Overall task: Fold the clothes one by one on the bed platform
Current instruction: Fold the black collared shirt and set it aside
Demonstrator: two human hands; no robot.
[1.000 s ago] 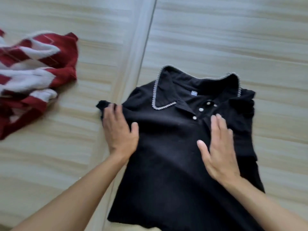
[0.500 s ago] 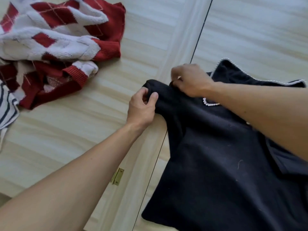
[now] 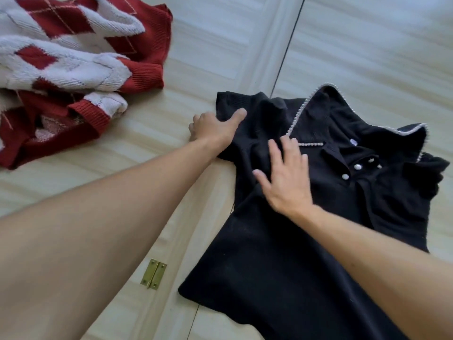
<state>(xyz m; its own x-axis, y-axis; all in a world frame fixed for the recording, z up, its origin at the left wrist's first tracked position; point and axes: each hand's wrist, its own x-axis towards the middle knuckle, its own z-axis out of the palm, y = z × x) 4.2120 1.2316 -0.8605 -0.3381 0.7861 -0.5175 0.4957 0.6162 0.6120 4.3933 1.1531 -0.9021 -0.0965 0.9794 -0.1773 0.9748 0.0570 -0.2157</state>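
Entry, head view.

- The black shirt lies face up on the bed platform. Its collar points away from the person, and it straddles the seam between 2 wood-grain panels.
- The right hand rests flat on the chest just below the collar, fingers straight and spread, holding nothing. Judgement: it acts as an anchor, pinning the body so the cloth does not slide while the other side is worked.
- The left hand holds the near sleeve at its edge. The thumb lies on top of the cloth and the fingers curl down at the hem, apparently under it, though the underside is hidden.
- Judgement: the step in hand is 1 sleeve fold, with the sleeve being readied to turn inward over the chest. The far sleeve looks bunched and the body is not yet folded, so this garment is early in its fold.
- A red and white sweater lies crumpled, well apart to the left. Judgement: it waits its turn.
- A brass hinge sits on the panel near the shirt's hem.
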